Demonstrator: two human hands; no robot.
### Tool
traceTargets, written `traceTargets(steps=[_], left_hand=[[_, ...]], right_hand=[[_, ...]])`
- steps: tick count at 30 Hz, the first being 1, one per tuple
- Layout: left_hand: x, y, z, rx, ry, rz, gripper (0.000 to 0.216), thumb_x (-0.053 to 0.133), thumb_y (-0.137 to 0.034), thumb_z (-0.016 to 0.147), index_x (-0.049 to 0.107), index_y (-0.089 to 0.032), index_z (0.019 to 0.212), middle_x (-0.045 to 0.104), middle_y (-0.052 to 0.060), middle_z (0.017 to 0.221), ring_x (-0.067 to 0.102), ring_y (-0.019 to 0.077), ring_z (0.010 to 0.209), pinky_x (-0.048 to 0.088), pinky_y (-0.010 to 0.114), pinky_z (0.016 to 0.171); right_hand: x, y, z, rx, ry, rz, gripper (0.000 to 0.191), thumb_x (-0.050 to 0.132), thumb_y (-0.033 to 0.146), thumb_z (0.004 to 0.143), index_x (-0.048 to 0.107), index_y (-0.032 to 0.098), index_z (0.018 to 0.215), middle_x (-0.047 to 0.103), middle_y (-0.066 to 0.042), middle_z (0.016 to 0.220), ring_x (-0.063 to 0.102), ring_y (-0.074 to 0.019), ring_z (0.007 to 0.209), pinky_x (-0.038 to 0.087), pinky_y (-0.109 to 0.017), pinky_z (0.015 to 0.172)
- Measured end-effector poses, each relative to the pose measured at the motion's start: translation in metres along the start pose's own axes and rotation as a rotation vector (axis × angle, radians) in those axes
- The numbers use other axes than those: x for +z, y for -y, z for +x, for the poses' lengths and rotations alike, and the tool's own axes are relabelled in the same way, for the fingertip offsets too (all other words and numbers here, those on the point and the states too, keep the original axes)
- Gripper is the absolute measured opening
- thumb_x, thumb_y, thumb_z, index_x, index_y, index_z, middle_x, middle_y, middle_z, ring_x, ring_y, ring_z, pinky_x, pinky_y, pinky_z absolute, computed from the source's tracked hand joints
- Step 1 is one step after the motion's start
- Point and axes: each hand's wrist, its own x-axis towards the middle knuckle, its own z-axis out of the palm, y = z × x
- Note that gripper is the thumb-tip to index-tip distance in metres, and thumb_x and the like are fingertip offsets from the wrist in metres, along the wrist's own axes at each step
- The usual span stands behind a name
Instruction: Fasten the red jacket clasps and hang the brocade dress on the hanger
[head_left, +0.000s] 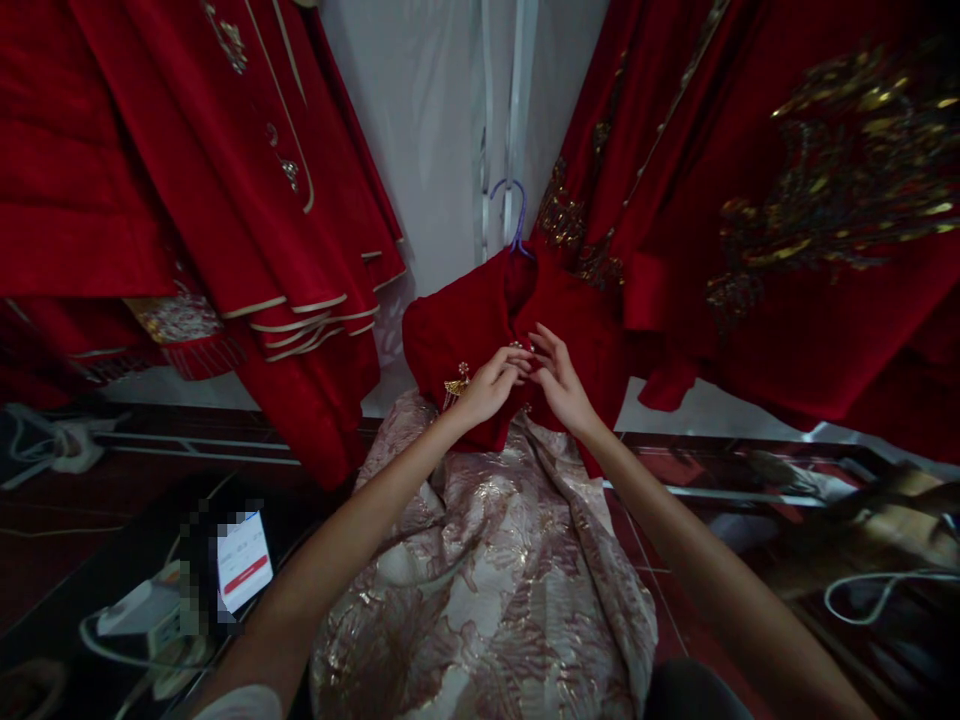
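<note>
Red cloth garments with pale piping (pixel 247 230) hang at ten o'clock, and moving right we come to a dangling gold ornament (pixel 456 386), at eight o'clock from the fingers. Just beside it is the left hand (pixel 489 388), its fingers bent close together and pointing toward two o'clock. Their tips reach the front opening (pixel 514 318) of a plain red cloth jacket (pixel 476 315), which hangs from a purple hanger (pixel 520 225) at twelve o'clock. We see that opening run roughly from twelve to six, with the left fingertips looking the nearer to it. Across it, the right hand (pixel 564 392) points toward eleven, fingers parted and gently curved; we cannot tell whether either hand pinches anything. Farther right, at two o'clock, hang red garments with gold sequin embroidery (pixel 862 170).
</note>
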Motion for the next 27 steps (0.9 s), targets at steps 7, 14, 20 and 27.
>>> traceTargets(steps=[7, 14, 20, 27], left_hand=[[0.008, 0.007, -0.004, -0.12, -0.133, -0.291, 0.023, 0.044, -0.034, 0.088, 0.052, -0.018, 0.102, 0.058, 0.007, 0.102, 0.06, 0.0127, 0.084, 0.052, 0.028, 0.074], [-0.009, 0.019, -0.011, -0.417, 0.208, -0.26, 0.036, 0.04, -0.043, 0.089, 0.061, -0.014, 0.098, 0.067, 0.012, 0.096, 0.066, 0.0155, 0.082, 0.05, 0.029, 0.075], [0.001, 0.043, -0.004, -0.452, 0.199, -0.281, 0.04, 0.055, -0.029, 0.082, 0.054, -0.017, 0.12, 0.063, 0.015, 0.115, 0.061, 0.0203, 0.103, 0.042, 0.039, 0.096], [0.023, 0.03, -0.001, -0.454, 0.043, -0.41, 0.032, 0.054, -0.034, 0.082, 0.059, -0.015, 0.107, 0.061, 0.014, 0.117, 0.061, 0.0214, 0.102, 0.042, 0.041, 0.095]], right_hand=[[0.002, -0.009, -0.044, -0.127, 0.095, -0.531, 0.085, 0.044, 0.004, 0.07, 0.013, 0.025, 0.146, 0.005, -0.007, 0.154, 0.014, -0.0258, 0.14, 0.03, -0.046, 0.108], [-0.061, -0.038, -0.058, 0.078, -0.294, -0.683, 0.04, 0.049, 0.018, 0.078, 0.052, 0.014, 0.118, 0.061, -0.013, 0.102, 0.061, -0.022, 0.089, 0.05, -0.037, 0.08], [-0.112, 0.019, -0.019, 0.37, -0.354, -0.389, 0.02, 0.053, 0.029, 0.077, 0.066, 0.017, 0.085, 0.069, -0.006, 0.081, 0.064, -0.019, 0.075, 0.05, -0.03, 0.069], [-0.09, 0.081, 0.011, 0.466, 0.084, 0.2, 0.032, 0.06, 0.026, 0.075, 0.063, 0.02, 0.106, 0.067, -0.006, 0.102, 0.064, -0.0147, 0.085, 0.052, -0.027, 0.074]])
